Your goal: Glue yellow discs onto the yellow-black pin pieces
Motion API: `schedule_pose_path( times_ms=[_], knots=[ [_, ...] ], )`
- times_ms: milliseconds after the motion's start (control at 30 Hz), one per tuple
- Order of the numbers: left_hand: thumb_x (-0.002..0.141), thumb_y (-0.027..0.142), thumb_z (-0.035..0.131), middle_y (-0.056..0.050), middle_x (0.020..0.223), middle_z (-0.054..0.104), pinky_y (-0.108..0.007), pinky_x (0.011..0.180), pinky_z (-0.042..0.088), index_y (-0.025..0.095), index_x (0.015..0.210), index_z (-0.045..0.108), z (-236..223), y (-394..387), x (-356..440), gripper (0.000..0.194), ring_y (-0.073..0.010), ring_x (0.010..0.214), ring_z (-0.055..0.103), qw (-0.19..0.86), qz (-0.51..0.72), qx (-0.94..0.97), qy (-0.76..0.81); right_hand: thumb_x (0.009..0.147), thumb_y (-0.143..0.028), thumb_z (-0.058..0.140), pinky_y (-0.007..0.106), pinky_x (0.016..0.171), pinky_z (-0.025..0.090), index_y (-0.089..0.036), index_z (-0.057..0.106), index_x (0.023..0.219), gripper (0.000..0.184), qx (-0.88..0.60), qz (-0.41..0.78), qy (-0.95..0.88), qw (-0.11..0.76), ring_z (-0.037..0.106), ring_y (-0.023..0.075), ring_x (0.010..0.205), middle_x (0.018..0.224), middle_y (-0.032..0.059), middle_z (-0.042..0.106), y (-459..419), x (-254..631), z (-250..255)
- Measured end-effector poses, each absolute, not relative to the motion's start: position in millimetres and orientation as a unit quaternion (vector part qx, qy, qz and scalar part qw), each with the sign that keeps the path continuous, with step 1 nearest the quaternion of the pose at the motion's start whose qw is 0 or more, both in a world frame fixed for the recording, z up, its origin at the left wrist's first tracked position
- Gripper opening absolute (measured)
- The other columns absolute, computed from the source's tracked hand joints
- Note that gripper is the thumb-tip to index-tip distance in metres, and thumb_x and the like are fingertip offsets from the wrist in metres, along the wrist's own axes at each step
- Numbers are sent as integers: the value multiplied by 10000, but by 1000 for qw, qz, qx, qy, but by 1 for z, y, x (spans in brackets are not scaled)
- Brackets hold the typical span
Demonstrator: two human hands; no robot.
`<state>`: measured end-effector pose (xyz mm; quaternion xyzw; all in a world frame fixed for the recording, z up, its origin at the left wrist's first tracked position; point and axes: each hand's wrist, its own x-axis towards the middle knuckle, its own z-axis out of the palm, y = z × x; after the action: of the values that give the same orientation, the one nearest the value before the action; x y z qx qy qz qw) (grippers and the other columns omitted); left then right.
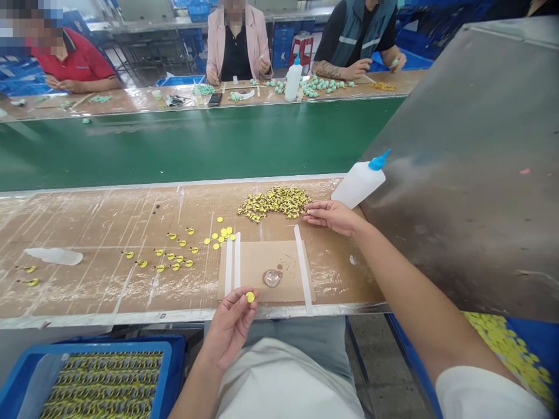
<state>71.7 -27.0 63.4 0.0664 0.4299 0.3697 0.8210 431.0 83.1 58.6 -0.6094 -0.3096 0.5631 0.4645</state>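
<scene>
Yellow disc (250, 297), flat and glossy, no bigger than a fingertip, is pinched at the tips of the thumb and forefinger of the left hand (229, 329), with the other fingers loosely curled.

Far left of that hand, a blue crate (26, 372) sits below the bench edge, packed with rows of yellow-and-dark pieces (105, 384). Up and to the left on the cardboard-covered bench (87, 291), a translucent plastic bottle (55, 256) lies on its side. Nearer the hand are scattered rows of small yellow pieces with dark parts (174, 256). Just above the hand, loose yellow discs (220, 235) form a small cluster. Directly ahead, a brown card (283, 256) is held down by white tape strips (303, 270), with a small clear dish (271, 278) on it.

Farther right, the right hand (332, 216) lies open and flat, its fingers (312, 213) just beside a heap of yellow pieces (275, 203) and gripping nothing. Beyond it, a white glue bottle (358, 183) with a blue nozzle leans against a metal sheet (458, 163). Low at the right, a blue crate (537, 337) holds yellow discs (506, 349).
</scene>
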Motion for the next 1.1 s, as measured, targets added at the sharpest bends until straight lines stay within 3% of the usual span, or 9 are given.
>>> schedule_pose_path(
  times_ms=[167,367,533,700,900,1100],
  knots=[
    [699,69,847,-107,940,780,-153,663,627,89,938,731,63,-29,72,266,-125,709,755,818,372,67,433,736,-255,857,270,670,649,-158,731,1024,329,-617,529,-327,482,757,232,902,992,118,774,68,424,63],
    [667,43,858,-95,957,784,-138,663,623,102,946,736,61,-30,72,310,-133,729,764,822,365,68,431,594,-366,923,352,895,596,-183,770,971,447,-634,454,-366,508,729,247,982,994,88,779,45,407,61],
    [625,65,892,-96,943,788,-137,664,621,103,927,749,59,-30,72,337,-135,724,765,821,371,69,428,521,-396,946,391,872,611,-167,772,898,474,-643,412,-361,535,740,242,858,900,89,778,29,392,53],
    [624,77,896,-119,982,787,-129,677,614,102,940,757,59,-31,71,345,-135,738,766,824,373,74,420,579,-476,915,382,798,651,-184,754,927,483,-622,417,-335,572,747,246,861,875,75,771,16,378,45],
    [635,53,879,-112,967,787,-134,660,615,104,930,757,61,-28,69,323,-127,716,759,820,375,79,424,624,-561,868,361,834,648,-218,737,953,493,-600,422,-327,595,747,234,954,939,56,774,11,376,41],
    [669,30,844,-102,957,786,-133,654,613,110,933,753,57,-25,70,290,-124,708,758,812,391,82,426,691,-463,851,374,784,635,-212,765,953,373,-645,345,-383,564,747,230,846,935,70,781,4,369,37]
  ],
)
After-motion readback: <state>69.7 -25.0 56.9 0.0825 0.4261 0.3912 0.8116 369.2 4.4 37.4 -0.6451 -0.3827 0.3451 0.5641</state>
